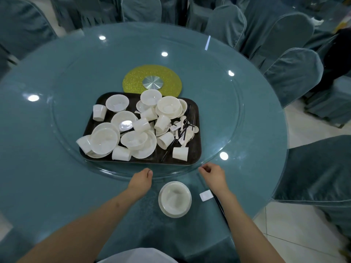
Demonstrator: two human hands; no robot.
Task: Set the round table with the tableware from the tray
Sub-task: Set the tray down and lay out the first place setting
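On the near edge of the tabletop (57, 177), one place setting has begun: a bowl on a plate (175, 199), with a small white rest (206, 195) just to its right and dark chopsticks (220, 205) running under the right forearm. Beyond it, on the glass turntable (218, 114), sits the tray (195, 149), heaped with bowls, plates, cups, spoons and chopsticks in no order; several cups lie on their sides.

Both hands hover between the setting and the tray's near rim, holding nothing. The left hand (140, 182) is loosely curled, knuckles up. The right hand (212, 175) has its fingers bent toward the thumb, as if ready to pinch, yet nothing sits between them.

The pile is the main hazard, I judge. Pulling one piece from under another could send a tipped cup (180, 153) rolling off the tray, or drag tangled chopsticks and spoons (183, 130) along with it. Leaning on the turntable may spin it and carry the tray away from reach. A forearm swept back carelessly could also knock the bowl already set.
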